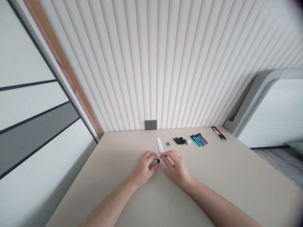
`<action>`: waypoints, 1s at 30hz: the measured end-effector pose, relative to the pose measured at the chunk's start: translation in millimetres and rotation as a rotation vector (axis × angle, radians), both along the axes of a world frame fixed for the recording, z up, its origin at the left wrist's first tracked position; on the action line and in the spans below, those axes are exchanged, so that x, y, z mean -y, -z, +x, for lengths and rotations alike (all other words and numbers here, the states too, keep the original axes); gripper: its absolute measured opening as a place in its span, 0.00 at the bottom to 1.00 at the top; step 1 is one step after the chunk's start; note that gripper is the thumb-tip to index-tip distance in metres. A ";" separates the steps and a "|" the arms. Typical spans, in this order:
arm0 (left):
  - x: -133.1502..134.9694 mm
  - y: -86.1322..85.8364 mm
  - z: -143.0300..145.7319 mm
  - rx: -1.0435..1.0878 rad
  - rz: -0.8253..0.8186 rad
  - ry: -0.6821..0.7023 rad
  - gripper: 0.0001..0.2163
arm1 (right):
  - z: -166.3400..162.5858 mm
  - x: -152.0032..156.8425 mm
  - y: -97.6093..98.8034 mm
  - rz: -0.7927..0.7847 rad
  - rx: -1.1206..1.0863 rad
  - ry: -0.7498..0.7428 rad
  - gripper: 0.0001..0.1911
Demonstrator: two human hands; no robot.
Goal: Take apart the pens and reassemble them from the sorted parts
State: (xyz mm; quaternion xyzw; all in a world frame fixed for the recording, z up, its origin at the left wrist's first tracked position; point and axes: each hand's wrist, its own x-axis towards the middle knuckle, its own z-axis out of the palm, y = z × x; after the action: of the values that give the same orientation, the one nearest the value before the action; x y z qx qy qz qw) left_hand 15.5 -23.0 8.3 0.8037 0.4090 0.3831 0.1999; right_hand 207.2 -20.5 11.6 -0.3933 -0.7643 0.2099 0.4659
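Observation:
Over the middle of the table, my left hand [145,167] pinches a small black pen part [158,161] between thumb and fingers; it looks like one of the black grips on the table, seen end-on. My right hand [176,165] is close beside it, its thumb and index finger pressed together. Whatever sits in that pinch is too small to make out. Just behind the fingertips lie several thin white pen refills [160,145]. A small heap of grey springs [168,144] is to their right.
Farther right on the beige table [113,164] are black pen grips [179,141], small silver and clear pieces [187,142], teal and red pen barrels [199,140] and whole pens [219,133]. A ribbed wall with a dark socket [151,125] stands behind.

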 end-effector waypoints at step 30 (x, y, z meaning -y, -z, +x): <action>1.0 -2.8 1.0 -0.006 0.030 -0.005 0.02 | 14.4 -20.7 9.7 0.107 0.365 0.138 0.15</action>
State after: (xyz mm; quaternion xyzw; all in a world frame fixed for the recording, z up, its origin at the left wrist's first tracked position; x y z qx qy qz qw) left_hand 16.5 -24.0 11.1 0.8068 0.4057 0.3874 0.1858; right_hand 221.7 0.1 1.9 -0.4510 -0.8174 0.0620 0.3530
